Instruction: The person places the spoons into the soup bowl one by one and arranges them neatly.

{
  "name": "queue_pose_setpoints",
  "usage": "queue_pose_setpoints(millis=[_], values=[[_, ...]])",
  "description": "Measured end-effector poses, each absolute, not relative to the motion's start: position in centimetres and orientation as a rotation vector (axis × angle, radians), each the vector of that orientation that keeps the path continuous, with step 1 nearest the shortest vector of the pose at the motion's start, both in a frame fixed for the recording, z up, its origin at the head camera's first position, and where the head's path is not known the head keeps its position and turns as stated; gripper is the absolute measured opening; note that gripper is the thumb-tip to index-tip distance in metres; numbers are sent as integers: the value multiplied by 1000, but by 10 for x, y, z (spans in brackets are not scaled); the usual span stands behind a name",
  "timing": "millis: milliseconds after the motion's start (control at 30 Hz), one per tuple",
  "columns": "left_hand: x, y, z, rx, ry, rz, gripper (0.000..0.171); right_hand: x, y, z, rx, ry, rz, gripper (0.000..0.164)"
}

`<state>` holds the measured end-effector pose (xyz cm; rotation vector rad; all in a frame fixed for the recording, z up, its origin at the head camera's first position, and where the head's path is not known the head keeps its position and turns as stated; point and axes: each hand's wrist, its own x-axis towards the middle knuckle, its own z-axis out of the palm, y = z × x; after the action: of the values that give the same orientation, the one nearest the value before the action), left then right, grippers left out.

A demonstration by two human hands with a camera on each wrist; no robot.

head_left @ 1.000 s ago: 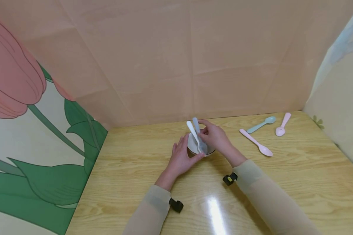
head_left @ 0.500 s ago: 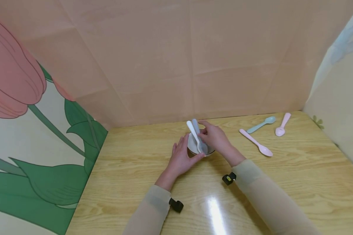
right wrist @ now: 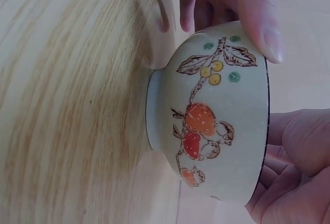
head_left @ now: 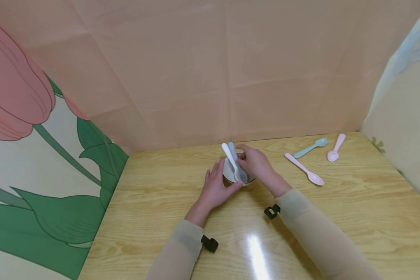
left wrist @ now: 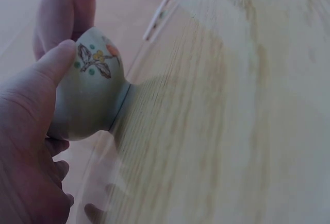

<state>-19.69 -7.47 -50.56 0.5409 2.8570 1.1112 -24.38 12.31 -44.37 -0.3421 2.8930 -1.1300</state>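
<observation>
A small bowl (head_left: 227,171), painted outside with fruit and leaves (right wrist: 201,118), stands upright on the wooden table. My left hand (head_left: 215,189) grips it from the left, its thumb at the near rim and its fingers round the far left side. A white spoon (head_left: 231,159) leans in the bowl, handle up towards the back. Close beside it is a blue-grey spoon (head_left: 232,149), bowl end down, its handle pinched by my right hand (head_left: 259,166). In both wrist views the spoons are hidden behind the bowl wall and hands.
To the right on the table (head_left: 154,210) lie a long pink spoon (head_left: 305,170), a mint-green spoon (head_left: 310,148) and a shorter pink spoon (head_left: 336,147). A plain pinkish backdrop (head_left: 182,85) rises close behind the bowl, and a flower-printed sheet (head_left: 56,229) borders the left side.
The top of the blue-grey spoon's handle has shifted slightly left and down, nearer to the white spoon. My left hand and the bowl stay in place; my right hand barely moves.
</observation>
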Motion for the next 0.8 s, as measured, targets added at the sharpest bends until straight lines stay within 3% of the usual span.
queue_pose_setpoints(millis=[800], values=[[-198,-75,-505,530,2873,1102,112,-229,142,-436,-304,2920,-1300,50]])
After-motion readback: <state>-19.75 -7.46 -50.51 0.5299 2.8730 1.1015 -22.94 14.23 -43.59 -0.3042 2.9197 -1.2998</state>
